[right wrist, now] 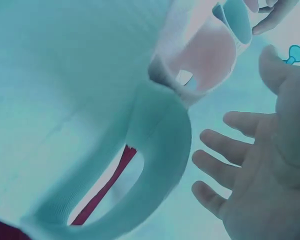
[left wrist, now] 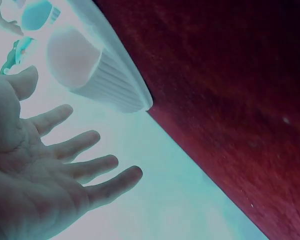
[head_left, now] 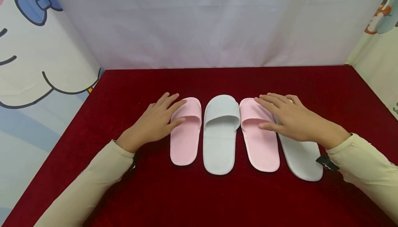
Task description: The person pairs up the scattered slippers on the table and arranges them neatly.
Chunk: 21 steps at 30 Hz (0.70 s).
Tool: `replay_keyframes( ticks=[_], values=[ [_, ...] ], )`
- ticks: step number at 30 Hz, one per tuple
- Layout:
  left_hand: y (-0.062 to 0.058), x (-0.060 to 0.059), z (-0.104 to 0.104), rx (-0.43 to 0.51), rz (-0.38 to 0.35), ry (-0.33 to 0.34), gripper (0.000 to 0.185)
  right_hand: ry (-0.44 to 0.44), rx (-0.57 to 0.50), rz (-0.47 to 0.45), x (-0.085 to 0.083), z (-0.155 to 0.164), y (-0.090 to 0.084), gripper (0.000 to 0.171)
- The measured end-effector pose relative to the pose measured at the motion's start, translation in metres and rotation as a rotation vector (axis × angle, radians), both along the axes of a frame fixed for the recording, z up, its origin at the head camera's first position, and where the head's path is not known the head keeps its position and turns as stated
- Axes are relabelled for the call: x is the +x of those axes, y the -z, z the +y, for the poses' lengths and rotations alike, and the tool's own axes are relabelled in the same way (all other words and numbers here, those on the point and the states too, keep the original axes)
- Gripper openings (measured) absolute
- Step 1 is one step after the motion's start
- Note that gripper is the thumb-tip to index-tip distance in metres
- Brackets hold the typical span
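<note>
Four slippers lie side by side, toes away from the person, on a red table (head_left: 311,85). From the person's left they are a pink slipper (head_left: 185,133), a white slipper (head_left: 220,137), a second pink slipper (head_left: 259,140) and a second white slipper (head_left: 301,156). The left hand (head_left: 155,121) lies flat with fingers straight and spread, fingertips resting on the toe strap of the leftmost pink slipper. The right hand (head_left: 289,118) lies flat too, fingers straight, covering the front of the rightmost white slipper and reaching onto the neighbouring pink slipper's strap.
</note>
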<state>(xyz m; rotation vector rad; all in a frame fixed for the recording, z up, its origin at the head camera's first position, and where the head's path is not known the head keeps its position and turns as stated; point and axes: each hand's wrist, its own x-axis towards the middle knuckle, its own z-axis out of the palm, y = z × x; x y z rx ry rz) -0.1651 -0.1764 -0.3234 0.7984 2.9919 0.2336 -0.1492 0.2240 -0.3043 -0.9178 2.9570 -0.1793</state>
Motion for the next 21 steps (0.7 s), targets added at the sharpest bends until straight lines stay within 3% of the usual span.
replay_keyframes(
  ticks=[6, 13, 21],
  values=[
    [0.006, -0.004, 0.008, 0.042, -0.015, 0.054, 0.057, -0.031, 0.027, -0.056, -0.006, -0.009, 0.003, 0.075],
    [0.014, -0.009, 0.008, 0.090, -0.003, 0.167, 0.051, -0.045, -0.004, -0.071, -0.012, -0.012, 0.015, 0.061],
    [0.014, -0.015, 0.008, 0.170, -0.020, 0.196, 0.047, -0.064, -0.013, -0.029, -0.016, -0.010, 0.022, 0.054]
  ],
)
